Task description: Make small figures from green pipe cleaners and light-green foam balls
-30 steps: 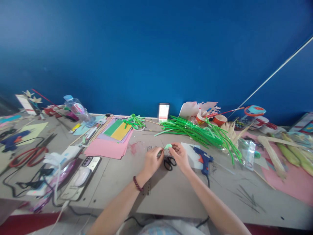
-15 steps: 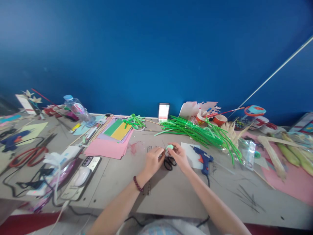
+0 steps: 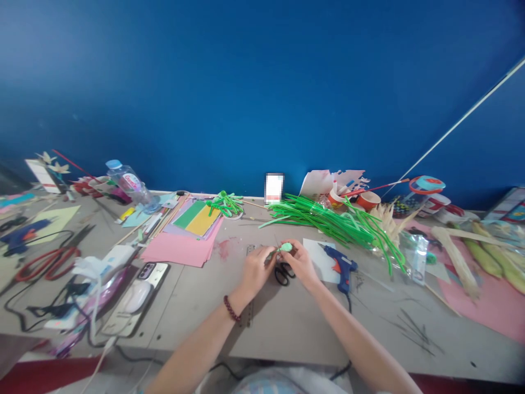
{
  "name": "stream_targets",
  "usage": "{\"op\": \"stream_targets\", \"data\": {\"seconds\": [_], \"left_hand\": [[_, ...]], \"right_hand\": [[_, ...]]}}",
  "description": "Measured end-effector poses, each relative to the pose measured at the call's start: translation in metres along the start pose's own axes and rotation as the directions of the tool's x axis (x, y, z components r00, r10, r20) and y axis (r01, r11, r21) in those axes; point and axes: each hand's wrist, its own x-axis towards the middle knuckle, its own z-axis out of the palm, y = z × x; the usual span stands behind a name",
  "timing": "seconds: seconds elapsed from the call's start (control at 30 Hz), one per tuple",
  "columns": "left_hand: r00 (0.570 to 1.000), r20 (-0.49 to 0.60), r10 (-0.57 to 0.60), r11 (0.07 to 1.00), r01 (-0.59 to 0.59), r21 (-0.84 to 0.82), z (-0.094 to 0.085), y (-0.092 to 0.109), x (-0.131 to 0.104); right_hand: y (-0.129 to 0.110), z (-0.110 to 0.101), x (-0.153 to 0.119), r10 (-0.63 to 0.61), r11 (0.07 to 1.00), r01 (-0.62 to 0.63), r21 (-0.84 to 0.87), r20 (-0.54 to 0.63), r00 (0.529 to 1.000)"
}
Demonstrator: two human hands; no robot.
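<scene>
Near the middle of the table, my left hand [image 3: 257,268] pinches a thin dark wire [image 3: 276,241] beside a small pale green piece [image 3: 286,247]. The green piece is between the fingertips of my right hand [image 3: 302,262], which are closed on it. Both hands' fingertips nearly meet. Just below them on the table lie scissors with black handles [image 3: 282,274], their blades hidden. A ruler [image 3: 250,314] lies partly under my left wrist. To the right, a blue glue gun [image 3: 345,269] rests partly on white paper [image 3: 322,262].
Green pipe cleaners [image 3: 328,219] lie behind my right hand. Coloured sheets [image 3: 180,246], a phone [image 3: 135,301] and red-handled scissors [image 3: 49,264] are to the left. A water bottle [image 3: 132,183] stands near the wall. Corn husks [image 3: 461,262] and pink paper [image 3: 492,306] are at right.
The pale green piece has turned slightly and shows more of its surface between my fingertips. Both hands have barely moved.
</scene>
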Motion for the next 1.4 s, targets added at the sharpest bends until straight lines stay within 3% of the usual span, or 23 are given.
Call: {"op": "stream_targets", "data": {"seconds": [0.47,0.97,1.4], "left_hand": [[0.996,-0.085,0.031,0.999,-0.029,0.023,-0.001,0.001,0.002],[0.992,-0.079,0.097,0.995,-0.095,0.033,-0.004,0.005,0.004],[0.988,-0.152,0.017,1.000,-0.020,-0.016,0.002,-0.003,0.002]], "right_hand": [[0.003,-0.001,0.002,0.016,0.999,-0.015,0.033,-0.014,1.000],[0.001,0.001,-0.002,0.027,0.993,-0.029,0.111,0.016,1.000],[0.009,-0.002,0.002,0.071,0.968,-0.069,0.242,0.001,0.997]]}}
